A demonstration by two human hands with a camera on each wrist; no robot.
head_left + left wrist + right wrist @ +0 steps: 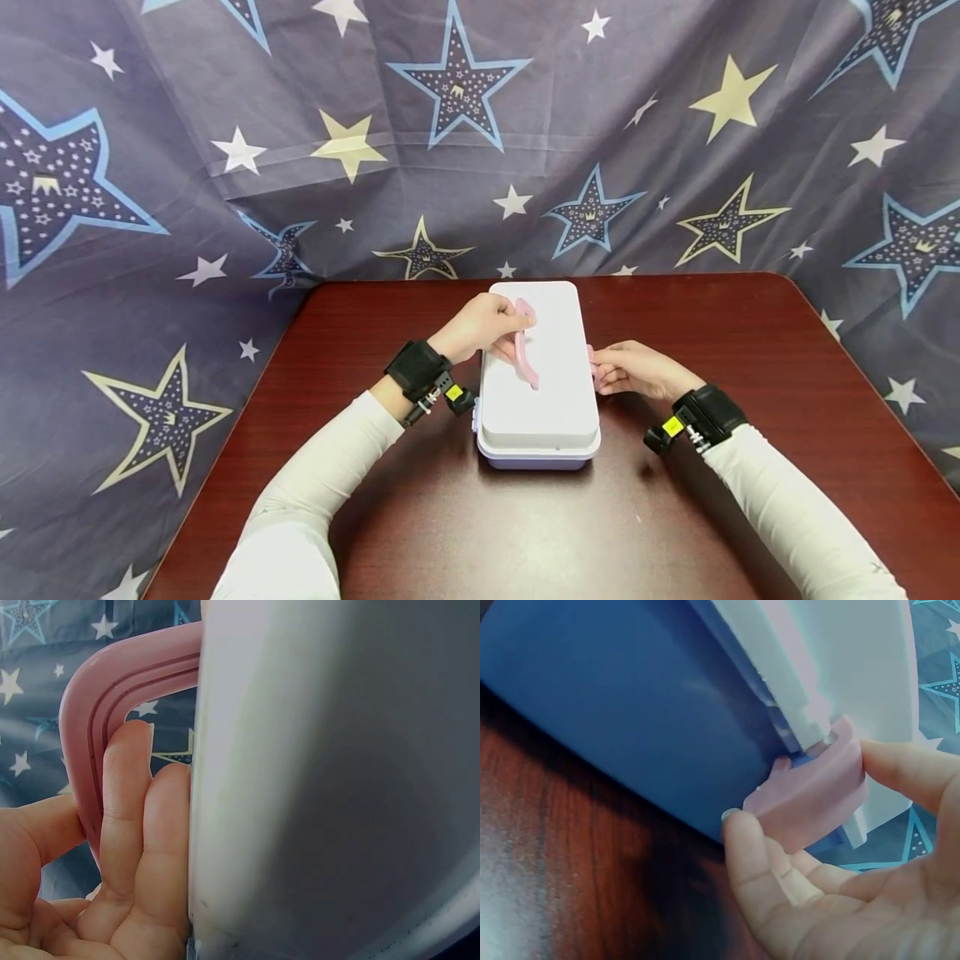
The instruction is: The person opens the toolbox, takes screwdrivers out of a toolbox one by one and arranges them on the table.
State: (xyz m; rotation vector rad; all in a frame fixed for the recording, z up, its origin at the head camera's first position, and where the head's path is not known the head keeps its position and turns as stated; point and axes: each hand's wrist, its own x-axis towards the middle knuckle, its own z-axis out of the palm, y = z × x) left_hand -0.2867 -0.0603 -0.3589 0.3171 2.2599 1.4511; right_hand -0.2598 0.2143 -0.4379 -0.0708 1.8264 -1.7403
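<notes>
A lidded storage box with a white lid [555, 408] and a blue-purple base [536, 463] sits lengthwise on the table. My left hand [480, 325] grips the pink carry handle [529, 373], which stands raised from the lid. In the left wrist view, the thumb lies on the outer side of the handle [79, 720] and two fingers pass inside its loop. On the box's right side, my right hand [645, 369] pinches a pink latch [810, 802] between thumb and fingers. The latch lies across the seam between lid and base. The lid rests on the base.
The dark red wooden table [750, 333] extends around the box. Behind it hangs a grey curtain [525, 108] printed with stars. A lavender hinge or clip [475, 415] shows at the box's left side. Both wrists wear black straps with small cameras.
</notes>
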